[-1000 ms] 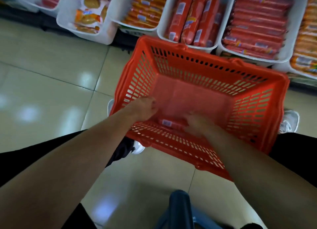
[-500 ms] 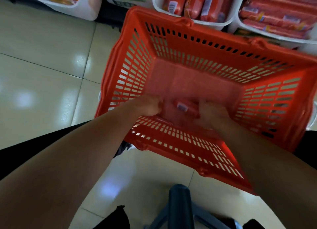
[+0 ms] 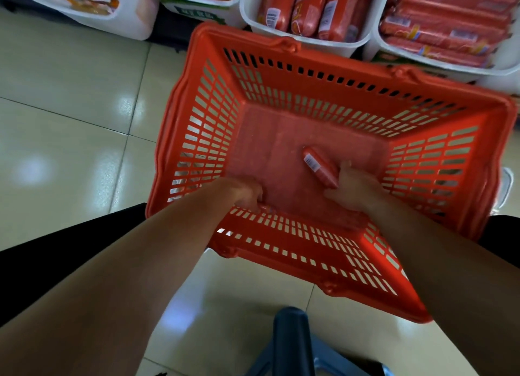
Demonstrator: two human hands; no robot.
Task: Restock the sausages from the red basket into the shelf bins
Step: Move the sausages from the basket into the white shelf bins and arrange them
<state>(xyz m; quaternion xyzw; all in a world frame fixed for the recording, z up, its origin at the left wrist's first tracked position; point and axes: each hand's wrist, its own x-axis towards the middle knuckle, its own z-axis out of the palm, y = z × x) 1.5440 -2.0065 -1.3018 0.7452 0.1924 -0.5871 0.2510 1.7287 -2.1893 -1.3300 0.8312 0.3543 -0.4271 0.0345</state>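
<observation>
Sausage (image 3: 319, 165) gripped in curled right hand (image 3: 356, 191); left hand (image 3: 244, 192) curled low in red basket (image 3: 337, 61), contents unclear. Best lift clear of rim, toward shelf bin (image 3: 332, 46).

We work with bare hands and bare forearms: both arms show uncovered from the frame's lower edge up to the left hand (image 3: 244, 192) and the right hand (image 3: 354, 191). Black clothing (image 3: 56, 251) covers our legs, a broad dark band on the left and a smaller patch on the right. A white shoe (image 3: 506, 187) with a rounded edge peeks out at far right.
</observation>
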